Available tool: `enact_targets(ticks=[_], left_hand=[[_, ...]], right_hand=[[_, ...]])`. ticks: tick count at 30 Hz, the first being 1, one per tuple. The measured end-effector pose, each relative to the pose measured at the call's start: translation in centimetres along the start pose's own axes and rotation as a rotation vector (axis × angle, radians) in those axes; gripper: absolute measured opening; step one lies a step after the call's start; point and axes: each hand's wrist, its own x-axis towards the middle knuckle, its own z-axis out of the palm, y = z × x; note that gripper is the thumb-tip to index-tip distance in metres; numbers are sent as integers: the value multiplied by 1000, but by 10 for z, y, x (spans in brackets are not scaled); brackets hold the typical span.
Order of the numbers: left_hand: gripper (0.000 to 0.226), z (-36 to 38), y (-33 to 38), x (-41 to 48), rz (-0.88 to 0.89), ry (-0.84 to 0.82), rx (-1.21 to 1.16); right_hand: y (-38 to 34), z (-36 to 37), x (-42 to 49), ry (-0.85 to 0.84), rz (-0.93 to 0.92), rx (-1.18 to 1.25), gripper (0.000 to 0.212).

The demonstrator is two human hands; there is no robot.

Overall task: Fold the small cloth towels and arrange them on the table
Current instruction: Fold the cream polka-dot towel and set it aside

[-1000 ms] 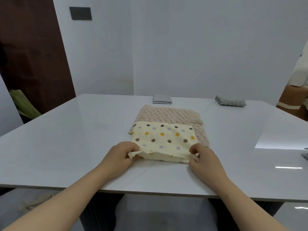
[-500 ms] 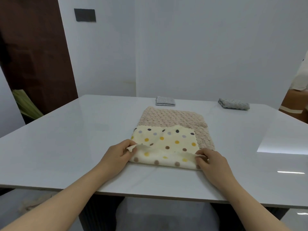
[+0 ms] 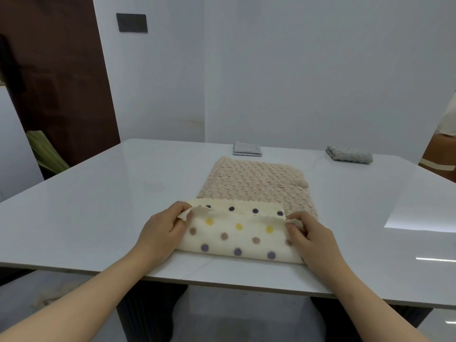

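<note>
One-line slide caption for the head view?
Left hand and right hand pinch corners of a polka-dot towel, folding it partly atop a beige towel; two folded grey towels lie farther back.

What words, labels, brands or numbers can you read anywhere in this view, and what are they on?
None: no readable text shows.
Dotted towel: coloured dots only, no tag in view.
Beige towel: plain texture, no label.
Far-centre grey towel and far-right grey towel: any pattern is too small to make out, no lettering seen.
Dark wall plate: blank.
</note>
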Motion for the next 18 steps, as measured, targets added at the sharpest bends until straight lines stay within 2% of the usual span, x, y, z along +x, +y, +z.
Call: enact_targets(ticks=[4,11,18], left_hand=[[20,3,1,5,-109,-21,35],[20,-10,-16,0,-218,67,187],[19,-31,-37,6,-291,115,261]], right_hand=[[1,2,3,-53,10,-22,21],[-10,14,10,-182,-23,-74,12],[-26,49,32,-214,-51,-52,10]])
